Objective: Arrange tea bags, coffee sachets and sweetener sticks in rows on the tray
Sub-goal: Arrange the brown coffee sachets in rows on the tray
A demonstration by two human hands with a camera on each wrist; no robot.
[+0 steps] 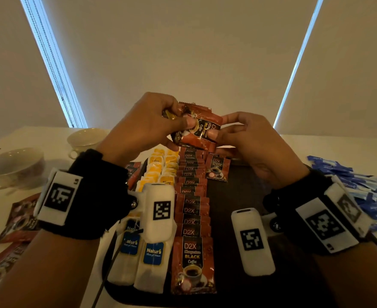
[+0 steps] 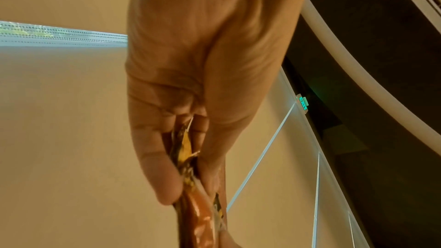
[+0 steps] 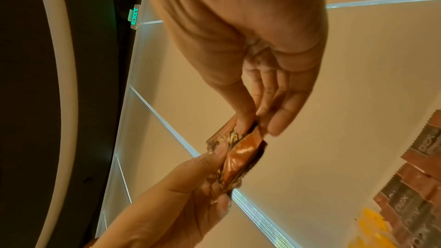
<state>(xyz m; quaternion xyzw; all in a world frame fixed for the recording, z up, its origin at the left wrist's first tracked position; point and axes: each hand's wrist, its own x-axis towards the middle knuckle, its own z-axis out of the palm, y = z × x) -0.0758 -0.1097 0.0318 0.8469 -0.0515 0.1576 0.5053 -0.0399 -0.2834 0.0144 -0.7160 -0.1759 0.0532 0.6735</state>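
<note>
Dark tray (image 1: 245, 196) on table, holds sorted rows. Coffee sachet row (image 1: 192, 210) runs down tray middle, overlapped to save room; tea bags (image 1: 158, 172) in rows to its left; lone sachet (image 1: 217, 168) right of row, likely start of second row. Sweetener sticks (image 1: 358, 190) heaped off tray at right, not yet arranged. Small stack of coffee sachets (image 1: 196, 127) held above tray far end: left hand (image 1: 143, 127) grips stack, right hand (image 1: 249, 138) pinches top sachet, probably peeling one off for placing.
</note>
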